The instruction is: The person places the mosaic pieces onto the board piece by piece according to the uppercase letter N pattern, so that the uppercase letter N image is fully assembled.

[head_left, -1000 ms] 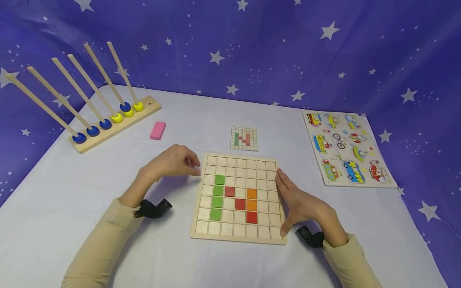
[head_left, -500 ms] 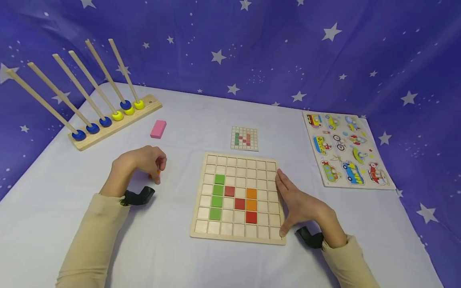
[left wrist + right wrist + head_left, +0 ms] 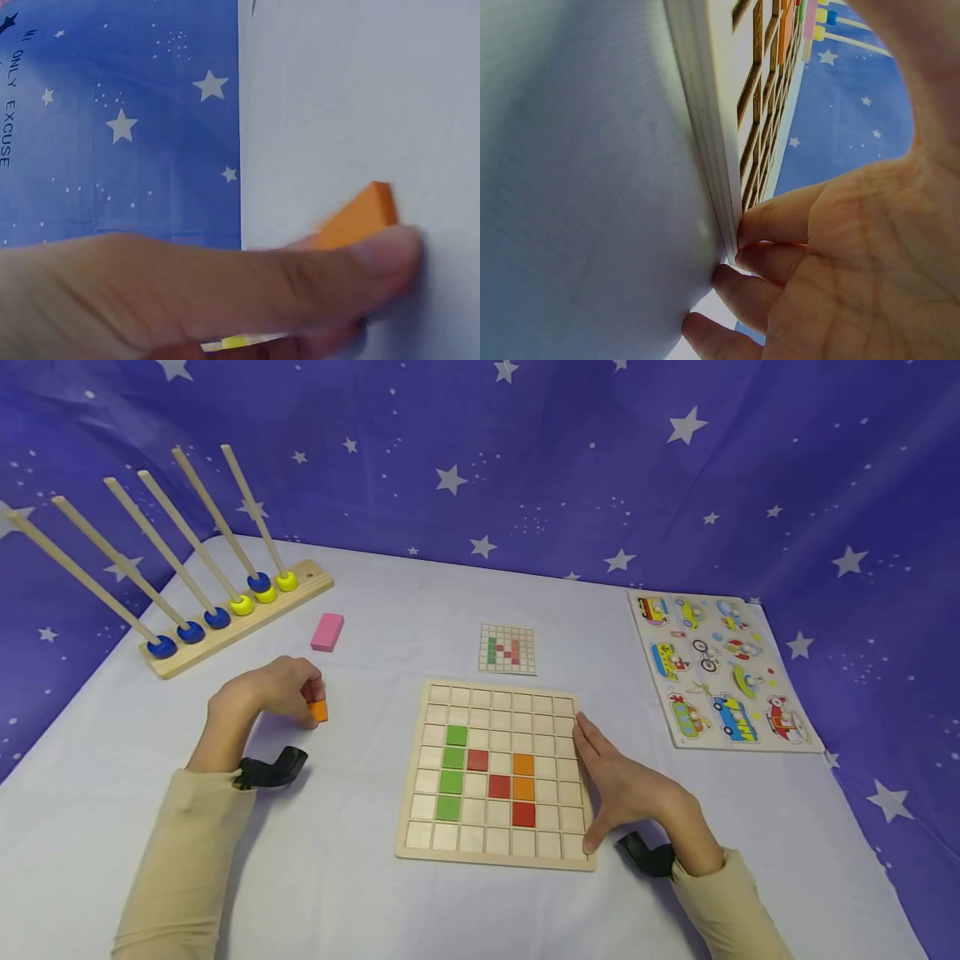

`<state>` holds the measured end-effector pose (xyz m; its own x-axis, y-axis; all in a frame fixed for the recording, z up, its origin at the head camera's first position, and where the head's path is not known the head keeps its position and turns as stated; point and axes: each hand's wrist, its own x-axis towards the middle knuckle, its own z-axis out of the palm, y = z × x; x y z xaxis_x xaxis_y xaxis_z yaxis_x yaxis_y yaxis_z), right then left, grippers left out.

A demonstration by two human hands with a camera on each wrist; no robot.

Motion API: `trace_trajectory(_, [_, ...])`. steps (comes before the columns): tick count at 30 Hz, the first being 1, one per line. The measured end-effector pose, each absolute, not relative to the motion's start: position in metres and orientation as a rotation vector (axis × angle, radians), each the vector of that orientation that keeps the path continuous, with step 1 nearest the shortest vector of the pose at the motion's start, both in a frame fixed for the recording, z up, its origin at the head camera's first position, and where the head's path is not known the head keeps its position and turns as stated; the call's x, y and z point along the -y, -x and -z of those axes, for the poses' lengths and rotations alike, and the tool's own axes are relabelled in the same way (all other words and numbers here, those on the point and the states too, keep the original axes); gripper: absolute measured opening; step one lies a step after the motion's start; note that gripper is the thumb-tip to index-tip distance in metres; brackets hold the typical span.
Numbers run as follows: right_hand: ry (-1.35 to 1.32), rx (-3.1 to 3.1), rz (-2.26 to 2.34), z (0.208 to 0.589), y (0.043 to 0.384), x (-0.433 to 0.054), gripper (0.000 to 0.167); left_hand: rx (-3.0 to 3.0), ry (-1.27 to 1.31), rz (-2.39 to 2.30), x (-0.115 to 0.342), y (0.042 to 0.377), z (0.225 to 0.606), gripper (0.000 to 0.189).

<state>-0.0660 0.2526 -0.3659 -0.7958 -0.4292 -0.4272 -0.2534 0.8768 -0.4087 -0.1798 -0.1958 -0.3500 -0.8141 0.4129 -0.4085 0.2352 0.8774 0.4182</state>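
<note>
Left of the wooden grid board (image 3: 457,857), my left hand (image 3: 276,687) pinches an orange square tile (image 3: 319,711) just over the white tablecloth. Close up in the left wrist view, the orange tile (image 3: 358,219) sticks out past the thumb; the other fingers are mostly hidden. My right hand (image 3: 628,785) rests along the board's right side, fingers extended and thumb near the lower corner. In the right wrist view its fingertips (image 3: 761,225) touch the board's edge. Green tiles (image 3: 451,782), red tiles (image 3: 499,787) and orange tiles (image 3: 523,765) lie in the board's cells.
Behind the board lies a small pattern card (image 3: 507,649) with a coloured grid. A pink block (image 3: 327,632) sits at the back left, near a wooden peg stand (image 3: 247,631) with blue and yellow beads. A vehicle picture puzzle (image 3: 720,672) lies at the right.
My left hand has moved left, away from the board's edge, and an orange tile now shows between its fingers. My right hand and the tiles on the board have stayed put.
</note>
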Motion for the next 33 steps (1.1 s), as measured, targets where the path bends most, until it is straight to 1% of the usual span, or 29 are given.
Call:
trace_trajectory(8, [0.490,-2.510,0.485,0.369,0.065,-0.249,0.150,-2.783,-0.692,-0.747,0.177,0.190,0.376,0.022])
trace_trajectory(12, [0.487,-2.509,0.465,0.371,0.064,-0.251,0.152,-2.810,-0.730,-0.846,0.164,0.191,0.386,0.016])
trace_trajectory(16, [0.485,-2.519,0.467,0.371,0.064,-0.254,0.153,-2.758,-0.784,-0.951,0.146,0.190,0.388,0.011])
trace_trajectory(21, [0.488,-2.523,0.479,0.370,0.065,-0.253,0.152,-2.585,-0.866,-1.175,0.114,0.182,0.386,0.013])
trace_trajectory(25, [0.496,-2.522,0.476,0.370,0.065,-0.250,0.152,-2.344,-0.852,-1.337,0.083,0.170,0.386,0.016])
trace_trajectory(28, [0.495,-2.519,0.468,0.369,0.065,-0.249,0.152,-2.276,-0.836,-1.360,0.062,0.160,0.385,0.016])
trace_trajectory(33, [0.490,-2.522,0.455,0.367,0.066,-0.251,0.152,-2.342,-0.856,-1.331,0.028,0.150,0.380,0.013])
